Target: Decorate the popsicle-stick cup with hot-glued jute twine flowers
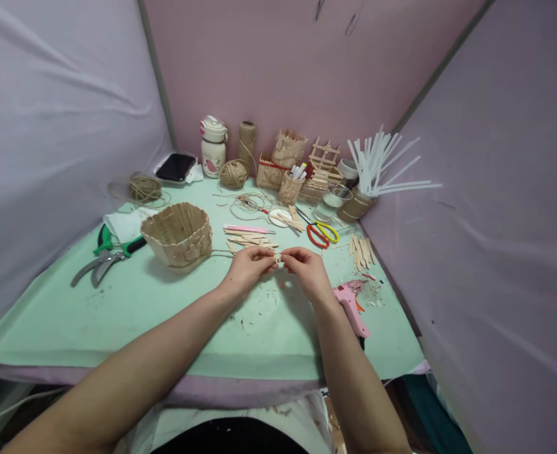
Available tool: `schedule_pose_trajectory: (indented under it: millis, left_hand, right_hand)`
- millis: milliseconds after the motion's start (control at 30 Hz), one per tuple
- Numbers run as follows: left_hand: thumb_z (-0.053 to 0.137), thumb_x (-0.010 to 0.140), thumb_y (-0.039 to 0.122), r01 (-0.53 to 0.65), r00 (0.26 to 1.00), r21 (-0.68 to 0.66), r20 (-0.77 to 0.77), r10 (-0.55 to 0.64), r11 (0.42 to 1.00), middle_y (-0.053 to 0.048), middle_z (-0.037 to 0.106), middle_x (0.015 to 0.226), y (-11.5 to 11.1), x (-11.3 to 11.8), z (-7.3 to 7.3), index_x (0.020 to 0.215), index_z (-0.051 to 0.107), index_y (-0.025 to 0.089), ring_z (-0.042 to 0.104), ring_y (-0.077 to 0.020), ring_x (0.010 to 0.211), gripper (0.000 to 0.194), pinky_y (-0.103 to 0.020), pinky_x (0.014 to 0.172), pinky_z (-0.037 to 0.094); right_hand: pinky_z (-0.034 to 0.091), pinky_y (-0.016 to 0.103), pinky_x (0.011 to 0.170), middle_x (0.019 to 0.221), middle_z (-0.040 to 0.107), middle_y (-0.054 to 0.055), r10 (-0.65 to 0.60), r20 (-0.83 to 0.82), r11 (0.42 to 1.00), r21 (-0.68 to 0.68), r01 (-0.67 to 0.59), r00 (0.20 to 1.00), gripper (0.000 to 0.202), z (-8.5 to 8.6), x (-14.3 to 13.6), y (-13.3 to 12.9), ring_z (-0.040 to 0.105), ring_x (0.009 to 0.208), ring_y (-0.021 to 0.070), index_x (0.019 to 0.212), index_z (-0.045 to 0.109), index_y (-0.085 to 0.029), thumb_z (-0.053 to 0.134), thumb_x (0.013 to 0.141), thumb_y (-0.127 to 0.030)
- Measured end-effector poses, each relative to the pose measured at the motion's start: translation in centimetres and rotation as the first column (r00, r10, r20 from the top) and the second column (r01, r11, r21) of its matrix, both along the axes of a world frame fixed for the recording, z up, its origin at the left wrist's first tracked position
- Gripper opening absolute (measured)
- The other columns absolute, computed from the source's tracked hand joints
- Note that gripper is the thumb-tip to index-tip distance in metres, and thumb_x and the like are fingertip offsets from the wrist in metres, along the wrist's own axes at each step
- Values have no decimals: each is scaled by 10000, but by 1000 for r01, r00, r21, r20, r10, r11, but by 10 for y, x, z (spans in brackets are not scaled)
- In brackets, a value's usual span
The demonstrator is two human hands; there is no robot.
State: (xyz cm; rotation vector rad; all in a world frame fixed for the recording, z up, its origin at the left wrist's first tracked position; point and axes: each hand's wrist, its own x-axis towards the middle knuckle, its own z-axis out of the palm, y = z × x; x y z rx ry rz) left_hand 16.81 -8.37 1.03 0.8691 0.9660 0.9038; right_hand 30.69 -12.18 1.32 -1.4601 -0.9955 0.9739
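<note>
Trailing from basket [186, 251], twine [222, 252] reaches left grip [250, 268].

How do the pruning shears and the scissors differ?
The pruning shears have green-and-black handles; the scissors, red and yellow. The shears' curved blades point toward the near side; the scissors' slim ones point away. The shears lie left of the basket, the scissors right of it. Both rest on the tabletop.

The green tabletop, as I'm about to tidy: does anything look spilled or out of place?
Yes: small scraps lie beside the pink glue gun and dark crumbs near the left hand, scattered loosely, unlike the bunched craft sticks.
</note>
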Motion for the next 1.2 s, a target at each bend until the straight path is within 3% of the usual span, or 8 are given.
schedule_pose_trajectory:
  millis: [700,1200]
  left_hand:
    - [806,552,162,15,1000,-6,3,-15,1000,-26,682,622,0,0,-5,711,672,117,652,-118,588,212,-234,623,532]
    - [825,526,165,21,1000,13,9,-21,1000,-25,684,614,0,-1,-6,699,683,119,650,-119,579,228,-236,619,537]
  right_hand:
    - [366,250,563,568,582,-39,-46,-88,999,-27,43,995,187,-7,-8,-4,463,541,101,702,687,-169,737,618,-329]
    - [429,272,600,591,623,-11,-96,-117,995,-29,93,988,211,-6,-12,-8,534,573,128,730,712,-164,744,610,-334]
